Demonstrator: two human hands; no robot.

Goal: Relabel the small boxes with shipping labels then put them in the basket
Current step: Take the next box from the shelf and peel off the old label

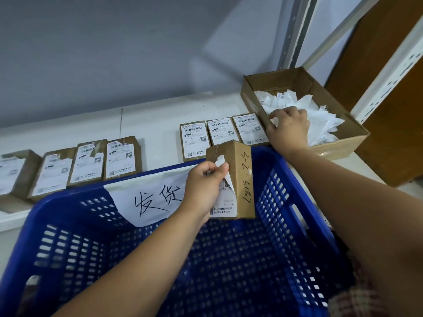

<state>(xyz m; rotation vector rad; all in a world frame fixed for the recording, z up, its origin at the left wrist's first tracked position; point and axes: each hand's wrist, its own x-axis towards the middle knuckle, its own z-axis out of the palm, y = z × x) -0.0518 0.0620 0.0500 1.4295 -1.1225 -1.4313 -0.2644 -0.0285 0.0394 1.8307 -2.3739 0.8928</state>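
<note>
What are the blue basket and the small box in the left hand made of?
Blue basket: probably moulded plastic, slightly glossy, with even rows of slots. Small box: brown cardboard, matte, with pen marks on its side and folded edges. Its peeling label looks like thin white paper.

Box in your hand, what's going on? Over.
Left hand grips small box over basket, label partly peeled. Right hand among paper scraps in carton. Nothing blocking.

**White shelf** [148,120] bearing an open cardboard tray [274,80] at its right end. Three labelled small boxes [220,131] lie flat just left of the tray, and a row of boxes with torn labels [88,163] lies farther left.
</note>
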